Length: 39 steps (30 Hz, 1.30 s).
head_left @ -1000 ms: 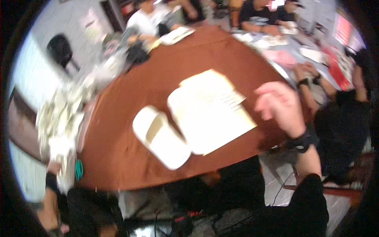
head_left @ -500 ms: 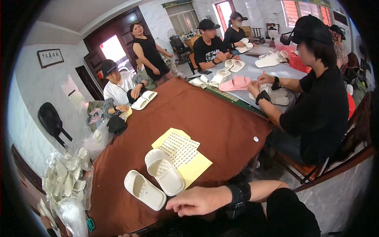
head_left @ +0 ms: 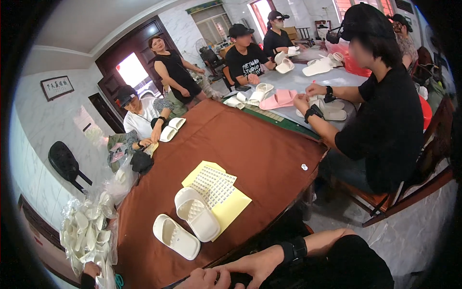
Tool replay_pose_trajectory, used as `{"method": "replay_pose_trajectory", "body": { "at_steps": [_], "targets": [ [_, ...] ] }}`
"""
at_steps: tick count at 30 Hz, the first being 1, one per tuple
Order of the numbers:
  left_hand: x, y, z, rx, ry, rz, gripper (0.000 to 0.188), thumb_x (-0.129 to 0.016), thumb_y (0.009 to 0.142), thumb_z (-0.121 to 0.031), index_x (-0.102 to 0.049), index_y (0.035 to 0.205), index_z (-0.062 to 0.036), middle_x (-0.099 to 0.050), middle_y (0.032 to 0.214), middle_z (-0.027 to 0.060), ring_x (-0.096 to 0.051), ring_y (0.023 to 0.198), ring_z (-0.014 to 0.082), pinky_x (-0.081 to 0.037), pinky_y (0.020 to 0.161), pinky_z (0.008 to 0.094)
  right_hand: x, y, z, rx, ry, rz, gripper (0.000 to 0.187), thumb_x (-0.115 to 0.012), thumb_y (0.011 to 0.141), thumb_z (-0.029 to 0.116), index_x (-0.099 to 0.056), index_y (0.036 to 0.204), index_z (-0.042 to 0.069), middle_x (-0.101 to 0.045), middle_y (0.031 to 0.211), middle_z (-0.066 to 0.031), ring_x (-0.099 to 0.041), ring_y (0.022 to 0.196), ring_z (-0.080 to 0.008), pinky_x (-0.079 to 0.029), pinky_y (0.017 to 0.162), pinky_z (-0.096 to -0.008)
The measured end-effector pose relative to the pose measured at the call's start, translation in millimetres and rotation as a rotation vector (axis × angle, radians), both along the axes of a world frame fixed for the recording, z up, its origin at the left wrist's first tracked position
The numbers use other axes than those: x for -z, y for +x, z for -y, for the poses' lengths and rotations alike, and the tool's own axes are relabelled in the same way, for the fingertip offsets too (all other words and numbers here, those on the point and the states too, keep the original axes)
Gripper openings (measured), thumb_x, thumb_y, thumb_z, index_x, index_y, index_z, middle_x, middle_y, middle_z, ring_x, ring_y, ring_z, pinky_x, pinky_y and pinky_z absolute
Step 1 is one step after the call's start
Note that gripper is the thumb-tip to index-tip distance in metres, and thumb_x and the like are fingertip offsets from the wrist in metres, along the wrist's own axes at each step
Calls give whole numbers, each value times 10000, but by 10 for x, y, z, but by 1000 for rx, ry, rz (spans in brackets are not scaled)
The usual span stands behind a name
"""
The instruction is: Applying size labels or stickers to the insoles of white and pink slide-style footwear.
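Two cream slide slippers lie on the brown cloth in front of me. The left slipper (head_left: 185, 244) shows its footbed, with a small mark on it; the right slipper (head_left: 208, 224) rests partly on yellow backing sheets (head_left: 236, 208). A white sheet of small printed stickers (head_left: 211, 185) lies on the yellow ones. At the near table edge, my right hand (head_left: 255, 264) reaches leftward, fingers apart, nothing visible in it. My left hand (head_left: 204, 279) is beside it with bent fingers, cut off by the lower edge; what it holds, if anything, is hidden. Neither hand touches the slippers.
A clear bag of cream slippers (head_left: 86, 226) stands at the left, with another person's hand (head_left: 91, 269) at it, near teal scissors (head_left: 119, 281). Co-workers handle slippers at the far left and around the grey table (head_left: 288, 79). A wooden chair (head_left: 409, 192) stands right.
My right hand has moved down and away from the slippers. My left hand has come up beside it. Another person's hand has come to the bag. The view has shifted slightly.
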State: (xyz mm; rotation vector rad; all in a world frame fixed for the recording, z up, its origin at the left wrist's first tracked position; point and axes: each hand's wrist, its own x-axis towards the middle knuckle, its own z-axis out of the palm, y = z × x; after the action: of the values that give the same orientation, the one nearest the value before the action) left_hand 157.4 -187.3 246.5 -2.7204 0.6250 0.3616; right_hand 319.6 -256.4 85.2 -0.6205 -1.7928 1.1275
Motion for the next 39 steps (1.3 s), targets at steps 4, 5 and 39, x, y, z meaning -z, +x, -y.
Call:
{"method": "replay_pose_trajectory", "body": {
  "at_steps": [4,5,39],
  "targets": [
    [-65,139,-47,2,-110,68,420,-576,821,-202,-542,1210,-46,-539,1195,213,-549,1015,333,-437,843,385,115,14,70,199,-16,-69,882,-806,692,162,-358,1439,24,-540,1335,-168,-494,1240,-236,-407,1049,-379],
    [-62,146,-87,40,-190,177,477,-588,808,-189,-528,1258,-41,-523,1271,224,-551,1084,353,-441,888,400,131,31,3,230,154,-95,900,-799,703,165,-330,1464,58,-543,1330,-174,-501,1235,-238,-411,1048,-384],
    [2086,1,-193,-780,-1562,892,786,-854,671,-71,-409,1311,28,-606,1111,134,-604,1033,224,-488,933,368,-1120,213,-281,588,585,437,496,-706,839,338,-565,1200,27,-571,1079,-152,-591,990,-331,-497,823,-400]
  ]
}}
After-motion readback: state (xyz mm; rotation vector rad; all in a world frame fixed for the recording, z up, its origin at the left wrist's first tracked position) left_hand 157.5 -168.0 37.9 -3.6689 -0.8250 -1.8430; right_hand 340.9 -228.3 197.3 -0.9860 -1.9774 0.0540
